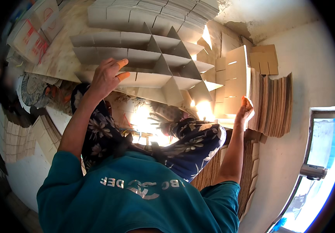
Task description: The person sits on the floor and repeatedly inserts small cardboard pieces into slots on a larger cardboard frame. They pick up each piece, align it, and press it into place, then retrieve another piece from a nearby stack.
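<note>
A cardboard divider grid (148, 58), made of slotted strips crossing one another, stands on the table in front of me. My left hand (107, 75) is over its near left part, with orange covers on two fingertips. Those fingertips are apart, with nothing visible between them. Out to the right, my right hand (246, 109) is closed at the near edge of an upright slotted cardboard sheet (235, 77). That sheet leans at the front of a row of cardboard sheets (272, 103). Part of the right hand's grip is hidden.
Behind the grid lies a pile of flattened cardboard dividers (148, 15). A taped carton (35, 31) sits at the far left of the wooden table (68, 42). More cardboard stacks (18, 139) stand at the left, and a bright window (319, 155) is at the right.
</note>
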A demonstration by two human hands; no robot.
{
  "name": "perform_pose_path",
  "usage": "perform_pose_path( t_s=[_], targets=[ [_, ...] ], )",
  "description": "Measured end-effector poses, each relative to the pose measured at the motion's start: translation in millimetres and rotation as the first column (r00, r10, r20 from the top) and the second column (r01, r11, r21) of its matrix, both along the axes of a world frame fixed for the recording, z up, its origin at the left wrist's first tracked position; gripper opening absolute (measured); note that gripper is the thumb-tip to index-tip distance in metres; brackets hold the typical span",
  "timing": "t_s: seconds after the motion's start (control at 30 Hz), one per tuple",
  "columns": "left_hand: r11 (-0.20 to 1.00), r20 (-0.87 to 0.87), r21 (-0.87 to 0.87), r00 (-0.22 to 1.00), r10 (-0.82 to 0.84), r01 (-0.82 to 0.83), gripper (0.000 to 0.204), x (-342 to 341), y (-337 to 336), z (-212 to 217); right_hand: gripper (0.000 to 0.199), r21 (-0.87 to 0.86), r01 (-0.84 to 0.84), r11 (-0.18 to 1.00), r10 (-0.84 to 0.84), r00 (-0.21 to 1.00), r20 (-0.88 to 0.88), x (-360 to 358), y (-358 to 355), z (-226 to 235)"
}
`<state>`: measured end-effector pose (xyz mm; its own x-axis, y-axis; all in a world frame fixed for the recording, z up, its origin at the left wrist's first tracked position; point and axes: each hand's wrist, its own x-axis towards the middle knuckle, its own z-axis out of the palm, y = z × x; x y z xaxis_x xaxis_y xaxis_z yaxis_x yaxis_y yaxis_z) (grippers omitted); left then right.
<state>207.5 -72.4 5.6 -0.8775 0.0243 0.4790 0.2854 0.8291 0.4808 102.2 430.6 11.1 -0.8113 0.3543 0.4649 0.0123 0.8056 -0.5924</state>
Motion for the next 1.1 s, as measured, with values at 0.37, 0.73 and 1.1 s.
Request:
perform_pose_path(
  t_s=[0.37,0.73,1.1],
  targets=[
    [0.999,-0.006,0.024,1.0,0.022,-0.022,0.038,6.3,-8.7,-5.8,0.053,0.374,0.169,0.912,-0.224,0.969,0.108,-5.7,3.0,8.6],
    [0.999,0.003,0.009,0.999,0.047,-0.048,0.041,7.6,-10.5,-5.0,0.046,0.146,0.196,0.97,-0.196,0.981,-0.015,2.0,-4.8,16.4],
    [0.998,0.033,-0.02,0.998,-0.058,0.059,0.031,0.6,-10.6,-21.7,0.022,-0.076,-0.401,0.913,0.376,0.898,-0.228,20.4,-139.4,91.1]
  ],
)
